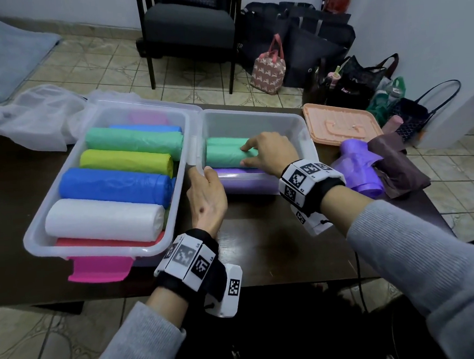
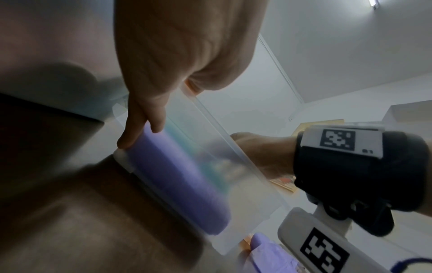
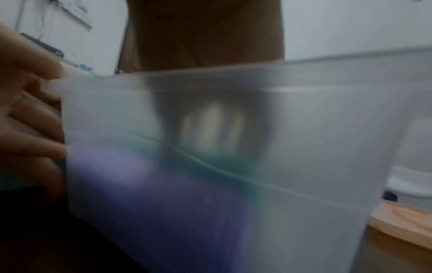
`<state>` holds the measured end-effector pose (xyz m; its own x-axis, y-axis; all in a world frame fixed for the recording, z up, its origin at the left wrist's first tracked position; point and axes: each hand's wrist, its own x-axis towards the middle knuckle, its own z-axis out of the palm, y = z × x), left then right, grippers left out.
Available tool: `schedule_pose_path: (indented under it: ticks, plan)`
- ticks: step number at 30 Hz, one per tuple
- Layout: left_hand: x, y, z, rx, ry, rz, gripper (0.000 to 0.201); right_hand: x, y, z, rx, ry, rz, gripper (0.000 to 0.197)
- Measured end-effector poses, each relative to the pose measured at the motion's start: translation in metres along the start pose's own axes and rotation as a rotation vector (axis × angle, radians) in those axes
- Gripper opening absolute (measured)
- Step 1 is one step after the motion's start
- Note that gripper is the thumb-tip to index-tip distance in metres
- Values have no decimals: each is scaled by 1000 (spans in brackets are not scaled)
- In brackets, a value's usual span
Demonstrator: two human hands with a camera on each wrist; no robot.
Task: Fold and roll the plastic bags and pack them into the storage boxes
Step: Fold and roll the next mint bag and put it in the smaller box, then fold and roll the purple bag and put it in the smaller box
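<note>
Head view | right hand (image 1: 270,153) fingers curled round green roll (image 1: 225,155), seating it in small bin (image 1: 296,123) behind purple roll (image 1: 244,178) | left hand (image 1: 207,198) pinched its near corner, likely steadying it against sliding.

1. Left hand (image 1: 207,198), back up, reaches forward over the table's near edge; thumb and fingers (image 2: 133,129) pinch the wall of the clear box (image 1: 254,120).
2. Right hand (image 1: 270,153), palm down, curls thumb and fingers round the green roll (image 1: 223,155).
3. Both forearms wear grey sleeves (image 1: 420,250).
</note>
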<state>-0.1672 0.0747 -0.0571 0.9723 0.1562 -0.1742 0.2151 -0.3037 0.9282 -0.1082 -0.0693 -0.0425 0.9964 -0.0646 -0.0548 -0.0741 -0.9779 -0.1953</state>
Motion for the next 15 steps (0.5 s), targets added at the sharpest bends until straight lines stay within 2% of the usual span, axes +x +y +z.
schedule_pose_path:
  ticks: [4,9,11,13,15]
  plan:
    - [7,2,3,2,11,-41,30,-3,8,-4,101,-100,-19,46]
    - [10,0,9,10,8,-58,44,-31,24,-7,295,27,-55,42]
    - [8,-5,15,-44,-7,-80,54,-47,36,-7,411,193,-118,34]
    - [-5,-9,27,-56,-9,-124,64,-62,53,-5,493,437,-152,27]
    - [-29,-14,44,-42,-4,-136,69,-76,76,-2,497,561,-84,25]
